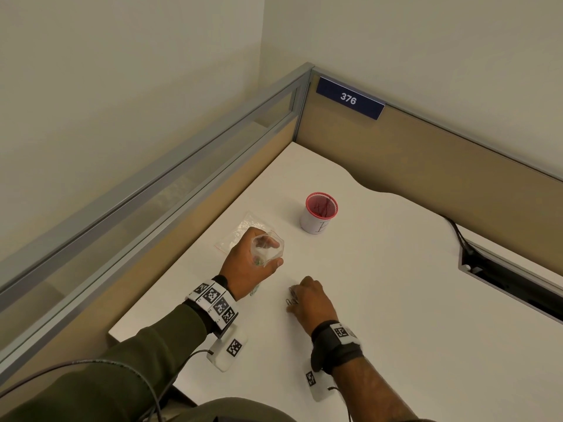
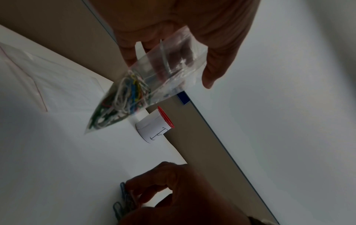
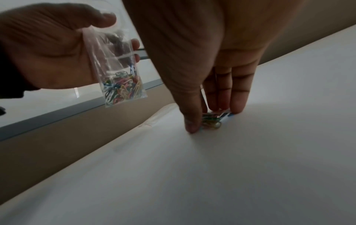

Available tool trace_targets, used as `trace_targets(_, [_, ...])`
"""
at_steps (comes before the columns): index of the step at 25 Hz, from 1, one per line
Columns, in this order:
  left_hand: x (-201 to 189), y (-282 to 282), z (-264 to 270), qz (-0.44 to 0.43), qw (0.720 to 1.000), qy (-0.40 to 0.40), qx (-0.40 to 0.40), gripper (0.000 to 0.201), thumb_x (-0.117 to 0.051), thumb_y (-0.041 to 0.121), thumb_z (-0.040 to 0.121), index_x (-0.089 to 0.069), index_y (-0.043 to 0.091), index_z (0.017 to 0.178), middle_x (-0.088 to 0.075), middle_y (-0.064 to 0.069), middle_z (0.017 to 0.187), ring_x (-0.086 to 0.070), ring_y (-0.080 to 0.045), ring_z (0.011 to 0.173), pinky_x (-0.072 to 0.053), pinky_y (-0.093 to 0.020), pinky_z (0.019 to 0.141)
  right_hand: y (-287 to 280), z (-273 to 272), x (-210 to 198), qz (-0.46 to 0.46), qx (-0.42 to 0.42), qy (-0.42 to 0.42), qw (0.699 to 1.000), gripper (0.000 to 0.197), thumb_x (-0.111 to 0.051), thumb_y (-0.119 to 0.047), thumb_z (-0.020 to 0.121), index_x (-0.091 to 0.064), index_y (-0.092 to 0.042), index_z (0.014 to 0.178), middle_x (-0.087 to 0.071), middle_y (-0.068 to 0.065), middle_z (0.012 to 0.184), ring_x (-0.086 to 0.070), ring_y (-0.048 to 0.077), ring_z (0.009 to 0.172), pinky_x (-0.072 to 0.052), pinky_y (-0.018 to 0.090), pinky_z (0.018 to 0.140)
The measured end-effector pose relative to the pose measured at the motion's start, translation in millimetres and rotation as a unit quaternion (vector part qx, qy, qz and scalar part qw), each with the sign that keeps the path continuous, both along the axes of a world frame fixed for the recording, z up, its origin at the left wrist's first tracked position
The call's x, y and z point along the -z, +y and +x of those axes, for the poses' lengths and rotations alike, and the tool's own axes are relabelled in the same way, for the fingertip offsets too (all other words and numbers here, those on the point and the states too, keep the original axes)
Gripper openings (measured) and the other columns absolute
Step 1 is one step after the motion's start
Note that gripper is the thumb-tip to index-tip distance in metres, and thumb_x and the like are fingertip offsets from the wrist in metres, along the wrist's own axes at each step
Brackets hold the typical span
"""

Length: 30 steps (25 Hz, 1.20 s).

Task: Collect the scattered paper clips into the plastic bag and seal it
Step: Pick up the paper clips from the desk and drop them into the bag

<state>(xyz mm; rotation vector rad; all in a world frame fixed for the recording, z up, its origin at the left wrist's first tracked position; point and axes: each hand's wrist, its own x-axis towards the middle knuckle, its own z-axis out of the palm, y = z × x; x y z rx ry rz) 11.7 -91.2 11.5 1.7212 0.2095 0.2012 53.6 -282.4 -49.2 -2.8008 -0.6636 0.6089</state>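
white desk (image 1: 396,300) carries the last paper clips (image 3: 210,120), right hand (image 1: 310,298) pinching them; left hand (image 1: 249,263) holds the plastic bag (image 3: 119,79) aloft, mouth open; clips could spill if the bag tips or the pinch slips

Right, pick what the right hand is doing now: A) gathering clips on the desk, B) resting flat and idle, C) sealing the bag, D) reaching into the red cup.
A: the right hand has its fingertips closing round a small pile of clips on the desk.
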Motion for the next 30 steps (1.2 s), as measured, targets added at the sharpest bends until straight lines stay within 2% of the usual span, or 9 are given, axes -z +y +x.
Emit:
trace_targets(3, [0.6,-2.7,-0.1,-0.004,1.000,-0.001,0.003,0.041,-0.081,0.015,0.079,-0.055,0.019,0.110,-0.068,0.005,0.112,-0.063,-0.011,0.114,-0.052,-0.032,0.096,-2.2,-2.3,3.4,-0.009,-0.014,-0.036,0.999,0.017,-0.051,-0.018,0.093,-0.062,-0.011,0.103,-0.053,0.007,0.107,-0.052,0.027,0.101,-0.048,0.036,0.077])
trace_targets(7, [0.3,-4.1,-1.2,-0.008,1.000,-0.001,0.009,0.040,-0.080,0.016,0.079,-0.054,0.020,0.110,-0.068,0.006,0.112,-0.062,-0.010,0.115,-0.052,-0.033,0.095,1.4,0.5,0.0,-0.026,-0.026,-0.055,0.998,0.015,-0.050,-0.010,0.093,-0.061,-0.009,0.103,-0.056,0.010,0.106,-0.056,0.028,0.096,-0.050,0.035,0.079])
trace_targets(13, [0.5,0.8,-0.7,-0.005,1.000,0.003,0.005,0.042,-0.080,0.018,0.079,-0.054,0.020,0.112,-0.067,0.004,0.113,-0.061,-0.012,0.116,-0.052,-0.033,0.096,5.4,18.9,-2.8,-0.045,-0.027,-0.051,0.997,0.016,-0.049,-0.007,0.090,-0.061,-0.006,0.102,-0.058,0.014,0.106,-0.060,0.032,0.096,-0.051,0.037,0.081])
trace_targets(18, [0.7,1.4,-1.2,-0.002,1.000,0.002,0.000,0.041,-0.081,0.018,0.079,-0.055,0.020,0.110,-0.067,0.002,0.113,-0.062,-0.015,0.116,-0.052,-0.034,0.097,0.9,34.2,-3.3,-0.033,0.004,-0.032,0.999,0.020,-0.048,-0.010,0.092,-0.064,-0.007,0.104,-0.060,0.013,0.109,-0.060,0.030,0.098,-0.050,0.035,0.086])
trace_targets(22, [0.9,4.3,-1.3,-0.004,1.000,0.008,0.000,0.041,-0.079,0.028,0.075,-0.055,0.023,0.109,-0.066,0.004,0.114,-0.061,-0.014,0.117,-0.052,-0.035,0.096,-5.6,41.6,-16.5,0.071,0.108,0.001,0.992,0.015,-0.058,-0.007,0.085,-0.072,-0.009,0.091,-0.070,0.009,0.099,-0.065,0.026,0.093,-0.052,0.030,0.083])
trace_targets(25, [2.8,4.1,0.0,-0.002,1.000,0.010,0.001,0.042,-0.078,0.029,0.074,-0.055,0.023,0.108,-0.066,0.003,0.114,-0.061,-0.014,0.117,-0.052,-0.036,0.096,-5.3,41.5,-50.2,0.213,0.177,0.008,0.961,0.010,-0.064,-0.002,0.081,-0.073,-0.008,0.083,-0.073,0.009,0.080,-0.068,0.024,0.073,-0.058,0.037,0.077])
trace_targets(27, [4.3,1.8,2.0,-0.002,1.000,0.015,0.004,0.041,-0.079,0.027,0.075,-0.055,0.023,0.108,-0.066,0.004,0.114,-0.061,-0.014,0.117,-0.053,-0.037,0.097,2.1,39.7,-82.7,0.305,0.195,0.003,0.932,0.010,-0.066,-0.001,0.080,-0.074,-0.007,0.083,-0.072,0.008,0.074,-0.068,0.020,0.065,-0.060,0.032,0.071])
trace_targets(30, [3.6,-4.6,5.3,0.014,0.999,0.028,0.008,0.041,-0.080,0.019,0.080,-0.054,0.022,0.111,-0.066,0.005,0.113,-0.061,-0.013,0.116,-0.053,-0.035,0.097,23.4,35.0,-128.0,0.396,0.175,0.000,0.901,0.011,-0.068,-0.003,0.082,-0.074,-0.010,0.087,-0.072,0.002,0.076,-0.068,0.013,0.065,-0.058,0.019,0.067])
